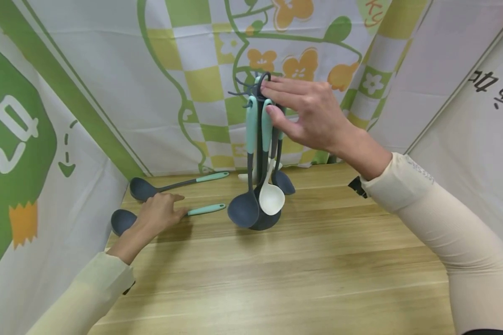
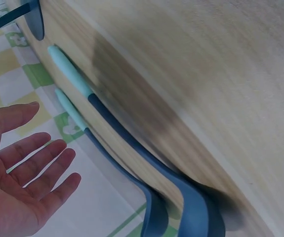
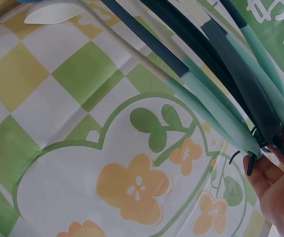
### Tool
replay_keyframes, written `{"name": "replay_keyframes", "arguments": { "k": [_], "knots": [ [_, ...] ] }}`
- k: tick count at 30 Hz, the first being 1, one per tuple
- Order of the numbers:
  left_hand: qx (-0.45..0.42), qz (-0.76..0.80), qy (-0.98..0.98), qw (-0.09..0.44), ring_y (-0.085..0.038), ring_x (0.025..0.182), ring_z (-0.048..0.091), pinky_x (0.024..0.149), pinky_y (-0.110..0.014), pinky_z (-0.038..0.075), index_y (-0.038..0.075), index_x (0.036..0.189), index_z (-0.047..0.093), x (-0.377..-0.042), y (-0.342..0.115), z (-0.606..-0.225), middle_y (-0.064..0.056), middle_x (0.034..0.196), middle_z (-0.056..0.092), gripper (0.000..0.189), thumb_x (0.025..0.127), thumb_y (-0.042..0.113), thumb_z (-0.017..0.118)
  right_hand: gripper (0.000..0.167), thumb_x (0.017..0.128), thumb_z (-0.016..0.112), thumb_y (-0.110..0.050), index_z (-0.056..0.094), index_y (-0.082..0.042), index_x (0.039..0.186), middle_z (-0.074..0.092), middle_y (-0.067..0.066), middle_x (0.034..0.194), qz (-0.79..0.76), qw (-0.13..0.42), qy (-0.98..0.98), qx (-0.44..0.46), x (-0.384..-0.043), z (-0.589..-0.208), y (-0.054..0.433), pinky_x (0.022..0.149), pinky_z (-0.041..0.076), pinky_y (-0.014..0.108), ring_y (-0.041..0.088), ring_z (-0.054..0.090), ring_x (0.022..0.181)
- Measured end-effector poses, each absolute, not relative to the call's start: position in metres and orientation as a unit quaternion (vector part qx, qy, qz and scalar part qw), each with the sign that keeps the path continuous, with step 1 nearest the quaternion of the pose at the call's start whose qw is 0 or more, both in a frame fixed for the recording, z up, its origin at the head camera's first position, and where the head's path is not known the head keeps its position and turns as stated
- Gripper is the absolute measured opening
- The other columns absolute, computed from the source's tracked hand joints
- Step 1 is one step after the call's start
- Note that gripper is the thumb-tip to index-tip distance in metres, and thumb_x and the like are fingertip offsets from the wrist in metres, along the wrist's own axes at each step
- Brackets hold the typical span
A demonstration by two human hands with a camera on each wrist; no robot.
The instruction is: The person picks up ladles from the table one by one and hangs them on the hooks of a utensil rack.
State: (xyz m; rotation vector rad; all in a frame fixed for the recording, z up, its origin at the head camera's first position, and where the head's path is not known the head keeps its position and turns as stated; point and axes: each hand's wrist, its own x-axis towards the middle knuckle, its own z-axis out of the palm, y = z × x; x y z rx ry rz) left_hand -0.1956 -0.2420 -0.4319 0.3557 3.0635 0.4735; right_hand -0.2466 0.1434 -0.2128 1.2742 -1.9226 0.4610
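My left hand [image 1: 157, 214] hovers over a dark ladle [image 1: 123, 221] with a teal handle on the tabletop. In the left wrist view that hand [image 2: 25, 173] has spread fingers and a bare palm, apart from the ladle [image 2: 127, 136]. Behind lies another teal-handled ladle [image 1: 142, 188]. My right hand [image 1: 308, 109] pinches the top of a dark utensil stand [image 1: 260, 86], thumb beside a hanging teal handle [image 1: 266, 123]. In the right wrist view the right hand's fingertips [image 3: 260, 173] meet the hooks. A dark ladle [image 1: 243, 210] and a white spoon [image 1: 272, 200] hang there.
The stand is on a wooden table [image 1: 302, 274] near its back edge. A dark utensil [image 1: 284, 182] hangs on the stand's right side. Printed cloth [image 1: 201, 79] forms the back wall, and white and green cloth [image 1: 71, 186] closes the left side.
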Motion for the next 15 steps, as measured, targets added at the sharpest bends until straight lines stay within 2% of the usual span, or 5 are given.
{"name": "replay_keyframes", "arguments": {
  "k": [4, 11, 13, 15],
  "knots": [
    [0.121, 0.148, 0.982, 0.008, -0.008, 0.043, 0.025, 0.041, -0.023, 0.026, -0.006, 0.131, 0.070, -0.195, -0.245, -0.438, -0.002, 0.052, 0.047, 0.044, 0.095, 0.019, 0.077, 0.040, 0.104, 0.055, -0.023, 0.074, 0.006, 0.124, 0.073, 0.023, 0.125, 0.191, 0.385, -0.748, 0.506, -0.249, -0.214, 0.145, 0.106, 0.056, 0.051, 0.041, 0.072, 0.118],
    [0.130, 0.136, 0.982, 0.004, -0.007, 0.042, 0.021, 0.041, -0.021, 0.024, -0.006, 0.129, 0.072, -0.196, -0.249, -0.450, 0.008, 0.043, 0.027, 0.046, 0.090, 0.015, 0.083, 0.039, 0.103, 0.055, -0.021, 0.074, 0.005, 0.125, 0.073, 0.022, 0.126, 0.206, 0.380, -0.742, 0.512, -0.253, -0.217, 0.147, 0.108, 0.055, 0.050, 0.041, 0.070, 0.121],
    [0.130, 0.133, 0.983, 0.003, -0.008, 0.043, 0.024, 0.042, -0.024, 0.028, -0.005, 0.129, 0.072, -0.197, -0.250, -0.452, 0.007, 0.043, 0.030, 0.046, 0.089, 0.016, 0.083, 0.039, 0.104, 0.055, -0.020, 0.074, 0.005, 0.126, 0.073, 0.021, 0.127, 0.211, 0.377, -0.740, 0.515, -0.254, -0.217, 0.148, 0.109, 0.054, 0.049, 0.040, 0.070, 0.123],
    [0.132, 0.129, 0.983, -0.002, -0.010, 0.047, 0.032, 0.044, -0.030, 0.037, -0.004, 0.127, 0.073, -0.198, -0.251, -0.455, 0.004, 0.047, 0.043, 0.045, 0.088, 0.017, 0.083, 0.039, 0.104, 0.054, -0.019, 0.074, 0.005, 0.126, 0.073, 0.021, 0.127, 0.218, 0.375, -0.737, 0.518, -0.255, -0.217, 0.148, 0.110, 0.054, 0.047, 0.040, 0.070, 0.123]
  ]
}}
